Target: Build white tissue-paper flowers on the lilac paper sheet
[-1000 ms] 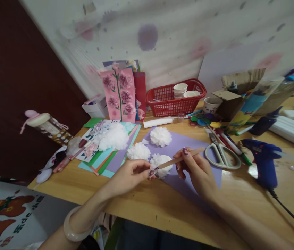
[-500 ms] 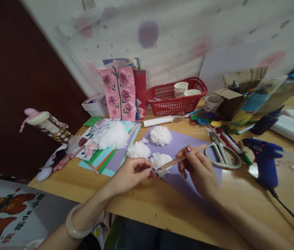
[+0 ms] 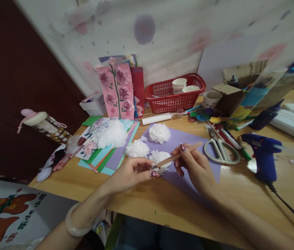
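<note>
My left hand is closed, with thumb and fingers pinching what looks like a small white paper piece, mostly hidden. A flat wooden craft stick slants down from my right hand, its lower end at my left fingertips. Just behind these fingertips lies a partly covered white disc with ruffled paper petals. Two fuller white paper flowers, one at the back and one to its left, sit close by. A purple sheet lies under most of them.
Scissors and a blue glue gun with a trailing cord lie to the right. White tissue petals are heaped on coloured paper at left. A red basket holding paper cups stands behind, beside a pink flower picture.
My left thumb has lowered slightly, opening a little space at the stick's lower end. The stick stays in my right hand. The whole view has shifted slightly.
</note>
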`<state>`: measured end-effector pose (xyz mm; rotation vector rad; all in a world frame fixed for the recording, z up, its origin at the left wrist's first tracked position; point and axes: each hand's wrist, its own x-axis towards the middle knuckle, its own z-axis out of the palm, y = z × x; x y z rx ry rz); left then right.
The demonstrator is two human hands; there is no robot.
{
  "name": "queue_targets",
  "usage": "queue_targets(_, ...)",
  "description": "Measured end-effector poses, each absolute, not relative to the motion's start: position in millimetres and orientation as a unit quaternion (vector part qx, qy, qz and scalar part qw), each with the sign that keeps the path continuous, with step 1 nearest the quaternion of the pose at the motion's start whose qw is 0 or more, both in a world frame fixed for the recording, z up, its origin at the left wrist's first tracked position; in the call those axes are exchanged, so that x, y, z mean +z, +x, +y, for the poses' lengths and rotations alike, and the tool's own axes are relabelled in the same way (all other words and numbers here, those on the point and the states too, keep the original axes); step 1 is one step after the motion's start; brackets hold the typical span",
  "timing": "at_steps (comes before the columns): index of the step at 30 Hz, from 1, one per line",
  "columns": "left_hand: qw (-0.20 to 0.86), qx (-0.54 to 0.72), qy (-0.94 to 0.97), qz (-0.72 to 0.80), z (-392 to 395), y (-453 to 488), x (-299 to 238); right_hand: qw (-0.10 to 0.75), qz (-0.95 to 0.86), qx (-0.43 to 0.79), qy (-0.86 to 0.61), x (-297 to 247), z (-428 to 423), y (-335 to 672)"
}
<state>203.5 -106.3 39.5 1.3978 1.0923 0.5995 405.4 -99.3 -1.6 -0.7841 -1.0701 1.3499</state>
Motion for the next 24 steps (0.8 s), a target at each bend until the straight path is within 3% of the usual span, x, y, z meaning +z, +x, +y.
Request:
queue_targets(5, 0.573, 0.250, 0.617, 0.479, -104, 205, 35, 0.621, -0.441, 0.557, -0.331, 0, -97, 407)
queue_targets(9, 0.537, 0.262, 0.640, 0.483, -100, 197, 38, 0.669, -0.425, 0.471, -0.388, -2, -89, 413)
queue_targets(16, 0.444, 0.257, 0.687, 0.515, -94, 193, 47, 0.582, -0.574, 0.368, -0.444, -14, -81, 414)
queue_targets(24, 0.285, 0.227, 0.803, 0.471, -88, 213, 45, 0.531, -0.631, 0.377, -0.421, -19, -77, 414)
